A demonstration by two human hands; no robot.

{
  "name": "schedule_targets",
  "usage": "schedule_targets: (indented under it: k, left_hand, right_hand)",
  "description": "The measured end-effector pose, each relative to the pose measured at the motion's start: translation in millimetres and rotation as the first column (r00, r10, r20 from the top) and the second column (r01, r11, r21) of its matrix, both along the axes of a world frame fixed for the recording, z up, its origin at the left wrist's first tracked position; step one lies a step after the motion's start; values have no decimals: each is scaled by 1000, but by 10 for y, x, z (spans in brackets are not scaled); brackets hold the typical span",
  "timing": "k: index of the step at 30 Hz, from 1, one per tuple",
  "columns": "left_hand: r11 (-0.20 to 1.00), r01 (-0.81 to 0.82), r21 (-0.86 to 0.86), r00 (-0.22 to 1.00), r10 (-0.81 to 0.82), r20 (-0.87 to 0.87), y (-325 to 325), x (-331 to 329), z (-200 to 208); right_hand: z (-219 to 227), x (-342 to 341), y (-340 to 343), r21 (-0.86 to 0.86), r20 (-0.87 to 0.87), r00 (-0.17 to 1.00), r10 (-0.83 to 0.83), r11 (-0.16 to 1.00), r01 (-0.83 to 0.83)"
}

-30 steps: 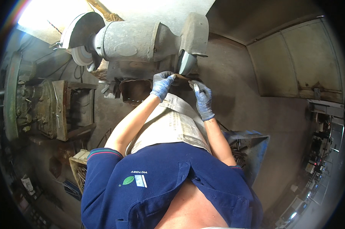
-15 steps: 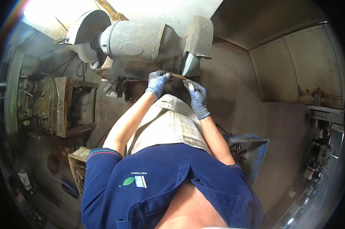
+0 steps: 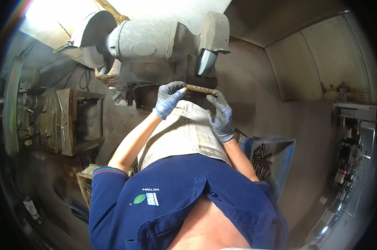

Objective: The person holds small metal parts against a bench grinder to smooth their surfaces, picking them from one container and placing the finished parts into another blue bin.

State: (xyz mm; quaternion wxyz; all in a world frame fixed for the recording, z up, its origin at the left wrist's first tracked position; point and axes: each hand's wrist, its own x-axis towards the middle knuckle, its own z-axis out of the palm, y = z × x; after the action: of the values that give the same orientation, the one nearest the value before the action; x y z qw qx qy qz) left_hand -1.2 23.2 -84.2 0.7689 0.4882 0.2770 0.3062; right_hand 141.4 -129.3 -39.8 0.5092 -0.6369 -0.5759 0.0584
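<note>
Now my left hand and right hand, both gloved, pinch a short metal rod by its ends, fingers closed on it, just below the grinder wheel. Not yet touching; more rods wait in the blue bin.

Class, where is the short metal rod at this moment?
In the head view the metal rod sits centre-top, held level between the gloved left hand and right hand, just below the bench grinder's right wheel.
</note>
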Motion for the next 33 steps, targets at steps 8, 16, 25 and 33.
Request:
schedule_targets:
  k: [8,16,25,33]
  left_hand:
    - [966,230,116,972,-234,25,-319,11,369]
    - [967,251,-46,942,-255,-217,-29,-379,-263]
    - [983,-4,182,857,97,-505,225,-1517,-731]
    - [937,-254,238,808,341,-480,-99,-2636,-637]
  right_hand:
    - [318,-316,-584,-6,72,970,-231,973,232]
    - [5,-282,-1736,-231,140,788,-600,754,615]
    - [-275,-67,-3133,-420,216,489,-845,371,828]
    - [-563,71,-1899,-292,-357,834,-420,899,328]
